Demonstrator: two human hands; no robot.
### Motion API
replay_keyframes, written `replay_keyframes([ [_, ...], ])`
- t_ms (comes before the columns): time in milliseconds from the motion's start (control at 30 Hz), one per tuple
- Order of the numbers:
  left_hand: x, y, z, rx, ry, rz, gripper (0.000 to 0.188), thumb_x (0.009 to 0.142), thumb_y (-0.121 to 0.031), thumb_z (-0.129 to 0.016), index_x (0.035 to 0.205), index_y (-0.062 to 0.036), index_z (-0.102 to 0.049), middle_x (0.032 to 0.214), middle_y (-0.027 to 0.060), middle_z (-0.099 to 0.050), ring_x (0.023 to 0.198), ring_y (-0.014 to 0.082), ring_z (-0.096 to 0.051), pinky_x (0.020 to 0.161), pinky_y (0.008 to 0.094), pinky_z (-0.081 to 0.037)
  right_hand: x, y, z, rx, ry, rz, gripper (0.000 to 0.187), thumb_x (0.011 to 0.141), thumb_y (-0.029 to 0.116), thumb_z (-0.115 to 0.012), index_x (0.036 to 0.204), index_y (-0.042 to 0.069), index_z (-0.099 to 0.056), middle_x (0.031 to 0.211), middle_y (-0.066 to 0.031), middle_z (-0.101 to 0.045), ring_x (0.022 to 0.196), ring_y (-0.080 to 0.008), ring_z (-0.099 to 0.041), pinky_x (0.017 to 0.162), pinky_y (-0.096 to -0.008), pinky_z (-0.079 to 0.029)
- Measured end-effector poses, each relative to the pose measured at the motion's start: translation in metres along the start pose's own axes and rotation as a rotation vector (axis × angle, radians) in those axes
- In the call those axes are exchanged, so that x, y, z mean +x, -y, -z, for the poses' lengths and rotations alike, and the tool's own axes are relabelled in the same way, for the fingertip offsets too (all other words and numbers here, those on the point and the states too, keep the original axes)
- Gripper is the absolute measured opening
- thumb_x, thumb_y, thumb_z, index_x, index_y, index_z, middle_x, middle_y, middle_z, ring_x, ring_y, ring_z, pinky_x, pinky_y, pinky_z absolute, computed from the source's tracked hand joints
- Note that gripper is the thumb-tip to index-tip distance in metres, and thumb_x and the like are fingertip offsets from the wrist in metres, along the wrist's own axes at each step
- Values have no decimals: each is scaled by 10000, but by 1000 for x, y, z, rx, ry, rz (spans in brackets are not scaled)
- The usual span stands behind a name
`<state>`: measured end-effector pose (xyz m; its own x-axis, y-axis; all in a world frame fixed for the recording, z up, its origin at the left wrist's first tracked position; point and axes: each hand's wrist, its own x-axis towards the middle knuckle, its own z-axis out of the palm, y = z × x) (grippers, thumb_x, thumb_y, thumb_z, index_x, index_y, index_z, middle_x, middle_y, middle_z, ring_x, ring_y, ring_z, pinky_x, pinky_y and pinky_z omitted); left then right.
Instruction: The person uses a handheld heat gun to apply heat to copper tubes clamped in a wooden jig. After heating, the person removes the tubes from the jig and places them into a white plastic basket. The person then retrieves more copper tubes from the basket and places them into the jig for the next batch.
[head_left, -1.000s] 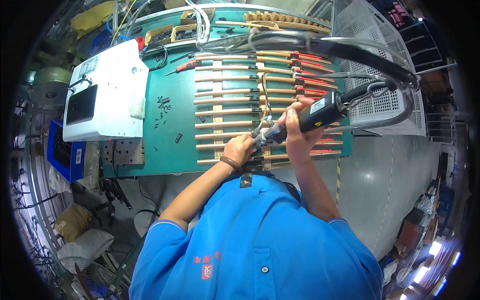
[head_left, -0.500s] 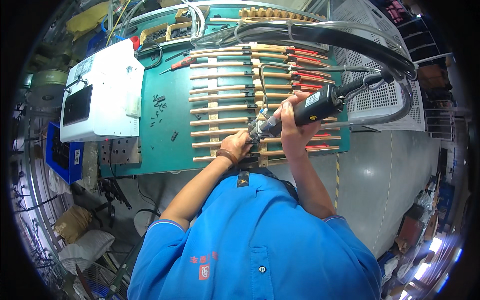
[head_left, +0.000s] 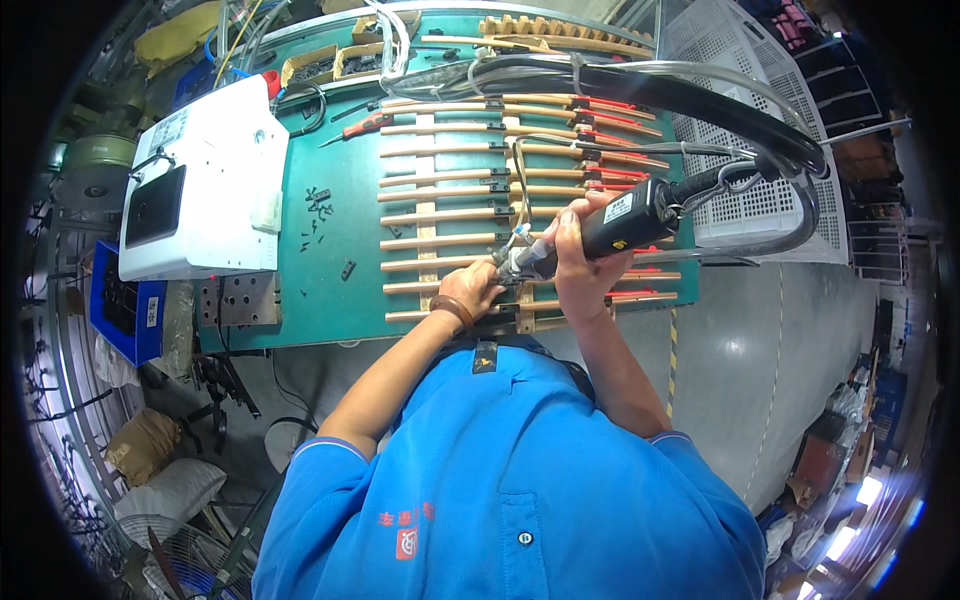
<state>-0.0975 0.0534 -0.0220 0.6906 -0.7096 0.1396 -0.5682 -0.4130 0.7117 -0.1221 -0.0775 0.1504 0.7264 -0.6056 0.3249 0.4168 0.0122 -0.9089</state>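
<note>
My right hand [head_left: 578, 262] grips a black power screwdriver [head_left: 628, 222], tilted so that its metal nose points down and left. The nose meets a black fitting on one of the near wooden rods, beside my left hand [head_left: 470, 285]. My left fingers are bent together at that rod, and what they pinch is hidden. Several wooden rods [head_left: 440, 187] lie side by side across two wooden rests [head_left: 426, 210]. Each visible one carries a small black fitting [head_left: 500, 187] near its middle, and many have red pieces [head_left: 622, 174] toward their right ends.
Loose black parts [head_left: 318, 200] are scattered on the green tabletop [head_left: 345, 235]. A red-handled screwdriver [head_left: 367, 127] lies behind them. At left stand a white machine [head_left: 205, 190] and a blue bin [head_left: 125, 315]. Thick hoses [head_left: 700, 92] arch overhead toward white perforated crates [head_left: 740, 205].
The power screwdriver and my right hand have shifted slightly left and down. My left hand stays at nearly the same place on the rod.
</note>
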Motion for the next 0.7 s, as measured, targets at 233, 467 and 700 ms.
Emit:
replay_keyframes([
  [233,0,0,0,-8,-6,3,226,754,-252,-706,838,-92,-570,816,96,-558,732,311,-599,606,404,-489,-1,2,-5,12,18,7,368,795,-128,-564,1114,16,-451,883,-47,-545,700,-74,-542,604,-227,-490],
  [467,0,-2,1,14,26,39,239,743,-253,-714,842,-95,-565,813,101,-558,732,322,-595,611,415,-488,-5,-5,-1,26,17,22,367,796,-133,-564,1113,13,-453,913,-51,-544,736,-81,-549,611,-225,-494],
  [700,-1,2,2,39,3,-21,222,751,-235,-700,854,-98,-560,822,104,-564,756,327,-596,633,416,-492,-8,-8,-3,3,62,48,382,780,-148,-563,1107,12,-446,924,-50,-532,759,-87,-546,629,-218,-485],
])
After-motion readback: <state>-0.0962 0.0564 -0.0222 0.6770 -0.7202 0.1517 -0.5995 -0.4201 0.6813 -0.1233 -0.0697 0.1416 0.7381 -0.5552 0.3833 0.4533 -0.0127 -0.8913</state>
